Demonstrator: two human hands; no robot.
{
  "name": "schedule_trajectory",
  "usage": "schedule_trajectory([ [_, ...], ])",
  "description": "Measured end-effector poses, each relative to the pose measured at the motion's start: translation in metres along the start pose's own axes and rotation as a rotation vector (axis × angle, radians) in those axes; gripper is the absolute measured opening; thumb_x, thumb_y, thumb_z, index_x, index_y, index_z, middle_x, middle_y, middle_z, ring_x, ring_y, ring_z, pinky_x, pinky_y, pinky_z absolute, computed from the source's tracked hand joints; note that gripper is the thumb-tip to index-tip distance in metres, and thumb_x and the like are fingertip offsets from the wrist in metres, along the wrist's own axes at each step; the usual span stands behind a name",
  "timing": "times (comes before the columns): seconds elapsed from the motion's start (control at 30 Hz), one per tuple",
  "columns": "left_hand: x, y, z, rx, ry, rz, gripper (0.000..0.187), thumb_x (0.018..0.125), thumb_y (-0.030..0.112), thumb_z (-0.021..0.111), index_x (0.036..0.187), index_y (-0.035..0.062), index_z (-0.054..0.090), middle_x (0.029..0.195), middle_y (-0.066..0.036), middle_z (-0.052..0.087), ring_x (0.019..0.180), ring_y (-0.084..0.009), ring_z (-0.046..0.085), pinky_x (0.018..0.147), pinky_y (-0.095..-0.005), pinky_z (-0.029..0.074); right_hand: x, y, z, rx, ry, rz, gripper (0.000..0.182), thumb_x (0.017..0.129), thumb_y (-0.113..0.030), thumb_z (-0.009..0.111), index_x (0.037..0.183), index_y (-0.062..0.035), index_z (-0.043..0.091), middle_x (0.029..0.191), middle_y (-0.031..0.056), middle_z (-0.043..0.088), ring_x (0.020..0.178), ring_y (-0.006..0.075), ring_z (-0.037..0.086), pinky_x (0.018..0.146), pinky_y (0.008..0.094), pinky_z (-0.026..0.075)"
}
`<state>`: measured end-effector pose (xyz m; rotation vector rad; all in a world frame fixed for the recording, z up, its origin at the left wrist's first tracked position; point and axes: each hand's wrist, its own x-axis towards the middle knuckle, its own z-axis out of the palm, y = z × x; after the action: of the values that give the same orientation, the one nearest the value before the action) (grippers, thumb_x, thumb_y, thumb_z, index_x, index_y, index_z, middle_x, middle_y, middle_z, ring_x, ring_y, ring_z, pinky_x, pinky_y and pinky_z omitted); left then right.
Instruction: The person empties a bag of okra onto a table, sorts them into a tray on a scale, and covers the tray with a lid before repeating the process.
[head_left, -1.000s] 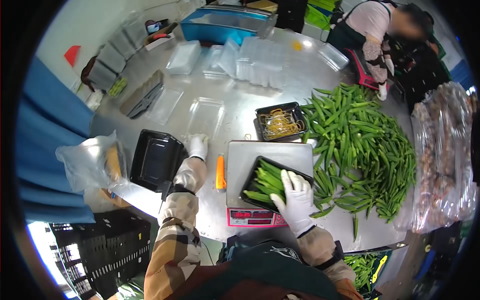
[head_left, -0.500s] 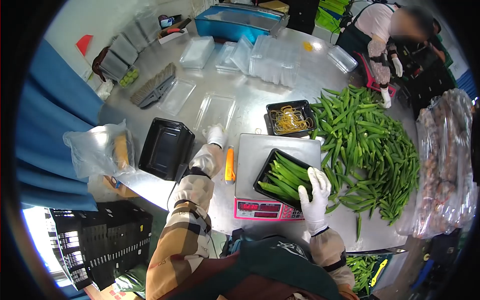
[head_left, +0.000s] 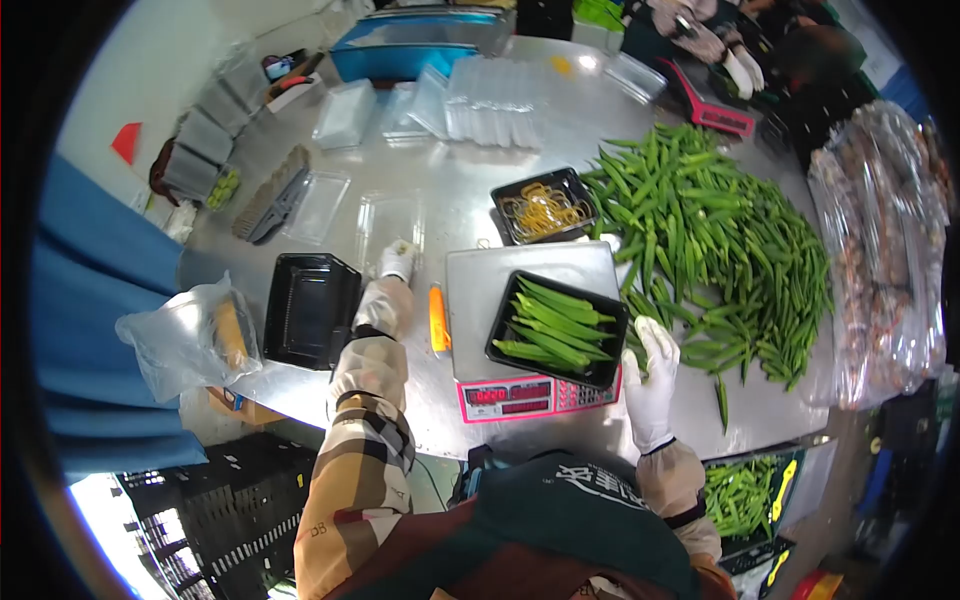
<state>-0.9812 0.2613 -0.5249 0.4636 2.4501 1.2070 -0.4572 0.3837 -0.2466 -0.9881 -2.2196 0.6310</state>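
A black tray (head_left: pixel 500 345) of okra (head_left: pixel 555 325) rests on the metal plate of a scale (head_left: pixel 475 270) with a red lit display. Just right of the tray, my gloved right hand (head_left: pixel 655 370) has its fingers bent around something I cannot make out. My gloved left hand (head_left: pixel 398 260) lies at the lower edge of a clear plastic lid (head_left: pixel 390 215); its fingertips are too small to read. Between that hand and the scale is an orange cutter (head_left: pixel 438 318). Loose okra (head_left: pixel 710 230) forms a large pile on the right.
Black empty trays (head_left: pixel 312 310) and a plastic bag (head_left: pixel 190 325) are on the left. Rubber bands (head_left: pixel 545 210) fill a tray behind the scale. Clear lids (head_left: pixel 490 100) and a brush (head_left: pixel 275 200) lie farther back. A co-worker's gloved hands (head_left: pixel 742 72) show at the back right.
My right hand has come off the tray of okra and moved to its right side. The head view has shifted. The co-worker's hand has withdrawn from the okra pile.
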Motion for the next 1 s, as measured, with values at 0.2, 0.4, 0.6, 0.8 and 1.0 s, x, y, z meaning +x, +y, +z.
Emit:
schedule_trajectory([
  [0.2, -0.018, 0.038, -0.010, 0.088, 0.007, -0.062, 0.028, 0.082, 0.037, 0.074, 0.084, 0.0092, 0.071, 0.071, -0.004, 0.068, 0.065, -0.0158, 0.061, 0.065, -0.0347, 0.048, -0.012, 0.018, -0.010, 0.002, 0.055, 0.050, 0.050, 0.081, 0.004, 0.065, 0.129, -0.0043, 0.058, 0.133, 0.0118, 0.056, 0.126, 0.0285, 0.047, 0.108, 0.0381, 0.036],
  [0.4, 0.002, 0.017, -0.009, 0.016, -0.005, -0.093, 0.026, 0.081, 0.033, 0.078, 0.080, 0.0079, 0.072, 0.067, -0.003, 0.067, 0.061, -0.0123, 0.057, 0.060, -0.0316, 0.047, -0.024, 0.028, -0.015, 0.000, 0.070, 0.112, 0.048, 0.081, 0.004, 0.065, 0.128, -0.0031, 0.059, 0.131, 0.0117, 0.057, 0.125, 0.0274, 0.048, 0.108, 0.0371, 0.036],
  [0.6, -0.019, 0.044, -0.017, -0.130, -0.024, -0.138, 0.025, 0.082, 0.030, 0.079, 0.077, 0.0065, 0.072, 0.065, -0.001, 0.065, 0.056, -0.0096, 0.054, 0.054, -0.0291, 0.044, -0.036, 0.033, -0.013, 0.128, 0.079, 0.267, 0.044, 0.084, 0.004, 0.064, 0.127, -0.0030, 0.059, 0.132, 0.0123, 0.057, 0.125, 0.0276, 0.048, 0.108, 0.0373, 0.036],
  [0.8, -0.017, 0.041, -0.016, -0.196, -0.050, -0.136, 0.025, 0.082, 0.029, 0.078, 0.079, 0.0047, 0.072, 0.067, -0.001, 0.066, 0.057, -0.0091, 0.055, 0.054, -0.0282, 0.044, -0.036, 0.036, -0.012, 0.101, 0.077, 0.218, 0.043, 0.084, 0.004, 0.064, 0.127, -0.0033, 0.060, 0.131, 0.0124, 0.058, 0.124, 0.0270, 0.049, 0.108, 0.0369, 0.036],
  [1.0, -0.019, 0.039, -0.018, -0.124, -0.023, -0.078, 0.024, 0.082, 0.028, 0.078, 0.083, 0.0043, 0.074, 0.071, -0.003, 0.069, 0.063, -0.0103, 0.059, 0.060, -0.0280, 0.048, -0.032, 0.028, -0.010, 0.143, 0.065, 0.278, 0.044, 0.084, 0.004, 0.063, 0.127, -0.0038, 0.060, 0.132, 0.0123, 0.057, 0.124, 0.0265, 0.049, 0.108, 0.0361, 0.036],
])
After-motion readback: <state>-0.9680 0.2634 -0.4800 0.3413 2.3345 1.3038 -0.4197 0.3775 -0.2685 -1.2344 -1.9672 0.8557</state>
